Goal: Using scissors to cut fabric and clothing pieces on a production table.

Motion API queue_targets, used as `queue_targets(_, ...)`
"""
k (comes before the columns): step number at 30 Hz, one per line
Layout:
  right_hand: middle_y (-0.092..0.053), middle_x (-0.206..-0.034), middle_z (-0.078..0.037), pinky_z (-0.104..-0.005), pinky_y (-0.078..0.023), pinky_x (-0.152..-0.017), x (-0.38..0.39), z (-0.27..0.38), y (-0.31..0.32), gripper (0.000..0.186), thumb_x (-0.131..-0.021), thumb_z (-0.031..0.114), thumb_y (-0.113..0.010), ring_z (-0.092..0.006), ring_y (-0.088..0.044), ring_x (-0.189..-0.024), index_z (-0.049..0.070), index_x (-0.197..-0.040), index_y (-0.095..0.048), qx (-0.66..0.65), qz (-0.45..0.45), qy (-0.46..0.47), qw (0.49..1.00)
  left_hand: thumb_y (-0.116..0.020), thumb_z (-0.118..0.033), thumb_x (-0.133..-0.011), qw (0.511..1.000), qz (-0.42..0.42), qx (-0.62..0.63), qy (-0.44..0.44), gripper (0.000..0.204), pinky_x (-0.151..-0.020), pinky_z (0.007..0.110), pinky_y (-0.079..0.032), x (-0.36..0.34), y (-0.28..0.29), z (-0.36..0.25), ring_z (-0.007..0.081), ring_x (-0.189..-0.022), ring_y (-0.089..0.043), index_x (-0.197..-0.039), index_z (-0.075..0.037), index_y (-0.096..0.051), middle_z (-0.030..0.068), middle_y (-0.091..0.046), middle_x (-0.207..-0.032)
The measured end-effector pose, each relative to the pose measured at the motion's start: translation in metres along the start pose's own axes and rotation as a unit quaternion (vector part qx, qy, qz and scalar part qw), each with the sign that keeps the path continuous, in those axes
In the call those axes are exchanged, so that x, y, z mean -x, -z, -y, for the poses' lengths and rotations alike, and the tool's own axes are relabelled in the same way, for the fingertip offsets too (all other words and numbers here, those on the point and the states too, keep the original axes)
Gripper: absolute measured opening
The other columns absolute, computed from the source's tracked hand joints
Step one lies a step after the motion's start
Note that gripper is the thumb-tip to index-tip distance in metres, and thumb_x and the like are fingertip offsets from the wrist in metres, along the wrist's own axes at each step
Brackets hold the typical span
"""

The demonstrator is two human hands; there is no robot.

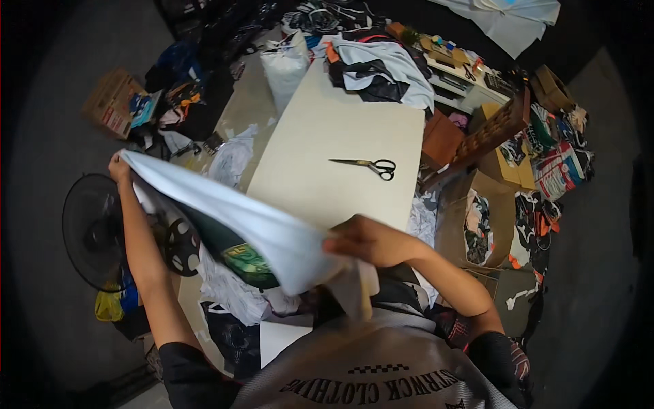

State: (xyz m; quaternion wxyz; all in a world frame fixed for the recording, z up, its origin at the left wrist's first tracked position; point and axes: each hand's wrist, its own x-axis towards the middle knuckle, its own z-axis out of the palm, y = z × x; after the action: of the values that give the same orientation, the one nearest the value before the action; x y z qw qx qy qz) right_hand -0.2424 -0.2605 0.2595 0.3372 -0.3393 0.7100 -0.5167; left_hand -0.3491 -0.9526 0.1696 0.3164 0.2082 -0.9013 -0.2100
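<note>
A pale blue-white piece of fabric (238,215) is stretched between my two hands, in front of my body and over the near left part of the table. Its underside shows dark, with a green print. My left hand (119,168) is raised far out to the left, its fingers closed on one corner. Closer to my chest, my right hand (373,243) grips the other end; it is slightly blurred, and loose cloth hangs below it. A pair of scissors (368,165) with black handles lies closed on the white tabletop (320,129).
Heaped garments (381,68) cover the table's far end. A full white sack (286,65) stands at its far left. To the left are a round black fan (95,232) and a cardboard box (112,102). On the right, a wooden chair (494,129) and an open carton (449,218) of scraps stand close by.
</note>
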Motion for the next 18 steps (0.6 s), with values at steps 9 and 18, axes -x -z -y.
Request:
queue_targets(9, -0.051, -0.067, 0.007, -0.0166, -0.035, -0.056, 0.03, -0.152, 0.221, 0.03, -0.096, 0.022, -0.054, -0.0017, -0.04, -0.059, 0.003, -0.074, -0.061, -0.143, -0.339, -0.068, 0.927, -0.061, -0.009, -0.085, 0.944, -0.003, 0.323, -0.07, 0.023, -0.075, 0.022, -0.048, -0.101, -0.263, -0.219, 0.014, -0.08, -0.062, -0.106, -0.008, -0.071, 0.0038, -0.07, -0.096)
queue_targets(18, -0.063, -0.088, -0.01, -0.0288, -0.048, -0.069, 0.058, -0.479, 0.363, 0.025, -0.092, 0.022, -0.058, -0.0194, -0.057, -0.074, 0.001, -0.105, -0.057, -0.085, -0.383, -0.267, 0.88, -0.049, 0.001, -0.076, 0.968, 0.083, 0.214, -0.102, 0.066, -0.108, 0.037, -0.03, 0.056, -0.491, -0.445, 0.0351, -0.128, -0.038, -0.141, -0.001, -0.035, 0.0198, -0.039, -0.142)
